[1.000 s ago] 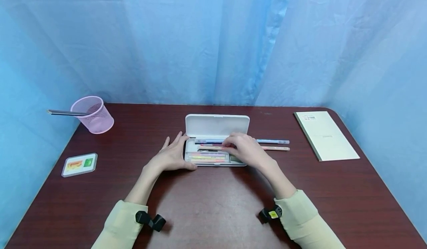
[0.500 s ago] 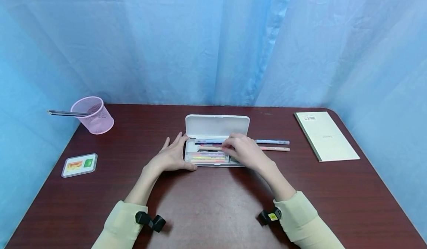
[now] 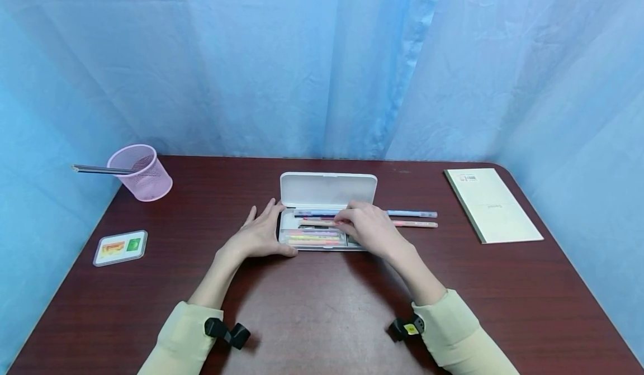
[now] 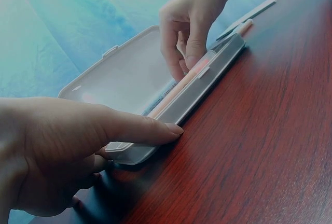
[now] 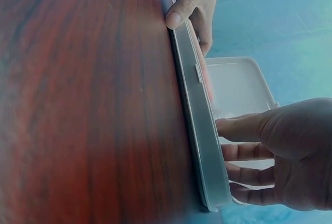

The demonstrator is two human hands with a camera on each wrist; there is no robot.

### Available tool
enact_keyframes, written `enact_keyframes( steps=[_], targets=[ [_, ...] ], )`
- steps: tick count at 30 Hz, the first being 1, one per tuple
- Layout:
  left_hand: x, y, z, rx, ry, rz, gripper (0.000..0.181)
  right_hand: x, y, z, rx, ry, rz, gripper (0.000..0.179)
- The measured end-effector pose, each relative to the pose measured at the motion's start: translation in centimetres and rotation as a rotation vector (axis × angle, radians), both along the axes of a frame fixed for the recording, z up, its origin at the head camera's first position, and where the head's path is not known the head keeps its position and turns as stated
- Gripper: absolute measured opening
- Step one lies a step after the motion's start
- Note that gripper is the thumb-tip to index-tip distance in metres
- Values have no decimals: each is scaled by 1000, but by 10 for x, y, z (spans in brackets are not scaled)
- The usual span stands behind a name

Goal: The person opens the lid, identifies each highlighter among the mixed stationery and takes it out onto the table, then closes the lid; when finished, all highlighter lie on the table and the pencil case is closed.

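Note:
A white pencil case (image 3: 327, 190) lies with its lid raised at the middle of the table. My left hand (image 3: 259, 235) holds its left end, thumb at the front edge and fingers behind. The right hand (image 3: 369, 227) reaches into the case, its thumb and bent fingertips down among the pens; I cannot tell whether they pinch one. Under this hand run a blue pen (image 3: 412, 213) and a peach pen (image 3: 417, 224), both jutting past the right end. Several pastel sticks (image 3: 314, 237) lie in a clear compartment at the front. In the left wrist view the right thumb overlaps the peach pen (image 4: 174, 94).
A pink mesh pen cup (image 3: 146, 179) with dark pencils (image 3: 103, 170) stands at the back left. Nearer on the left lies a small flat case (image 3: 121, 248) with orange and green pieces. A pale notebook (image 3: 493, 204) is at the right, and a blue curtain borders the table.
The right hand has shifted very slightly left and toward the front within the case. The left hand, the case and the pens stay where they were.

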State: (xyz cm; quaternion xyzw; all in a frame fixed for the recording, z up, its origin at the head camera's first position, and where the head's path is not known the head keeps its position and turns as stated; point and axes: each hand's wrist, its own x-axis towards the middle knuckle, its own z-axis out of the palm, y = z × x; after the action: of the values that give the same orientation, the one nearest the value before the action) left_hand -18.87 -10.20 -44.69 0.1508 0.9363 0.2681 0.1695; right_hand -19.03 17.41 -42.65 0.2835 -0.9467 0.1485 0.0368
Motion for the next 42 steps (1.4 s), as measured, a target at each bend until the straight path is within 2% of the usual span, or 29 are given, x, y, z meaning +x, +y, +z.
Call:
enact_keyframes(
  steps=[12, 22, 28, 42],
  targets=[
    [1, 0, 1, 19, -2, 2, 110, -1, 1, 0, 6, 7, -11, 9],
    [0, 0, 0, 9, -3, 3, 110, 0, -1, 1, 21, -71, -51, 7],
    [0, 0, -1, 4, -5, 6, 110, 0, -2, 1, 17, -89, -57, 6],
    [0, 0, -1, 2, -4, 7, 110, -2, -1, -1, -19, -80, -46, 5]
  ],
)
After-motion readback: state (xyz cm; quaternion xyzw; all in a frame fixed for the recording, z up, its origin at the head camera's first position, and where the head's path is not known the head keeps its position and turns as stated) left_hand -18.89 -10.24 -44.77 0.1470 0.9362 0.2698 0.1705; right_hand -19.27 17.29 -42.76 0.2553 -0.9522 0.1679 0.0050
